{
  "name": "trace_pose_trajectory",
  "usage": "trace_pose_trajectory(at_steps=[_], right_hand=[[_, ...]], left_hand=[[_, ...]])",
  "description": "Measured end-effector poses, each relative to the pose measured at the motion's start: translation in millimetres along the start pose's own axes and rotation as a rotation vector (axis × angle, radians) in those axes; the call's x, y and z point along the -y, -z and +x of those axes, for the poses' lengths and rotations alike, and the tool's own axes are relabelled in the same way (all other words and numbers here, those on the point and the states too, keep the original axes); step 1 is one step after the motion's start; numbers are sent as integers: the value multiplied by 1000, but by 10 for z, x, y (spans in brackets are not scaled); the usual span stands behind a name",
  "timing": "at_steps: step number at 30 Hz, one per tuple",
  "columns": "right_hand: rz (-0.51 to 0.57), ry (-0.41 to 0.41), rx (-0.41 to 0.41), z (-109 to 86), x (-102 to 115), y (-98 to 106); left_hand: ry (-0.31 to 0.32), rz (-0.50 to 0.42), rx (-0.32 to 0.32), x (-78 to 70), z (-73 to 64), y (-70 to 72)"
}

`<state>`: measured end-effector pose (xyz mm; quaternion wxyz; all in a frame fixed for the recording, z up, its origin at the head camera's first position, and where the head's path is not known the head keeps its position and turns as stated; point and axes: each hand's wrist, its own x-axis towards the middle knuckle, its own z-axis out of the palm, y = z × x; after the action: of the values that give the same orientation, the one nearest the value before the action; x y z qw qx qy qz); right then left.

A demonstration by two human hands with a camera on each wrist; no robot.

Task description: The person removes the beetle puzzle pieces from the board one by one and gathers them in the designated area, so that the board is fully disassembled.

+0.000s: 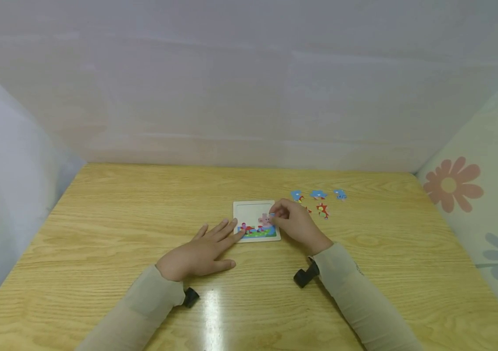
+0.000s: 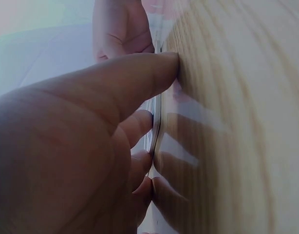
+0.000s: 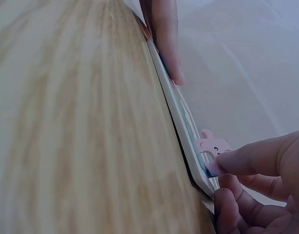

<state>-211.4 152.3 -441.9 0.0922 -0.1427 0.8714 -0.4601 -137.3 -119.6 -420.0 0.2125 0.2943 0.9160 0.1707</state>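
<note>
A white puzzle tray (image 1: pixel 253 208) lies flat on the table, its bottom part filled with green, blue and red pieces. My right hand (image 1: pixel 297 224) is at the tray's right side and pinches a pink and blue puzzle piece (image 1: pixel 265 220) between thumb and fingers. In the right wrist view that puzzle piece (image 3: pixel 215 147), with a pink animal face on it, stands tilted at the tray's inner edge. My left hand (image 1: pixel 202 251) lies with fingers spread at the tray's left side. Its index fingertip rests on the lower left of the tray.
Several loose puzzle pieces (image 1: pixel 318 194) lie on the wooden table (image 1: pixel 143 209) behind and to the right of my right hand, partly hidden by it. A pale cloth wall (image 1: pixel 249 97) rises behind the table, and a flower-printed sheet (image 1: pixel 494 204) hangs at the right.
</note>
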Motion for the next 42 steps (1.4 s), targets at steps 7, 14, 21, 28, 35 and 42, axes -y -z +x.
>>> trace_pose_trajectory(at_steps=[7, 14, 21, 28, 35, 42], right_hand=[[105, -50, -5, 2, 11, 5], [138, -102, -17, 27, -10, 7], [151, -105, -22, 22, -4, 17], [76, -128, -64, 42, 59, -15], [47, -197, -117, 96, 90, -53], [207, -198, -61, 57, 9, 9]], left_hand=[[4, 2, -4, -5, 2, 3], [12, 1, -1, -4, 7, 5], [7, -1, -8, 6, 10, 5], [5, -3, -12, 22, 20, -5], [3, -3, -9, 33, 18, -4], [1, -7, -5, 34, 22, -21]])
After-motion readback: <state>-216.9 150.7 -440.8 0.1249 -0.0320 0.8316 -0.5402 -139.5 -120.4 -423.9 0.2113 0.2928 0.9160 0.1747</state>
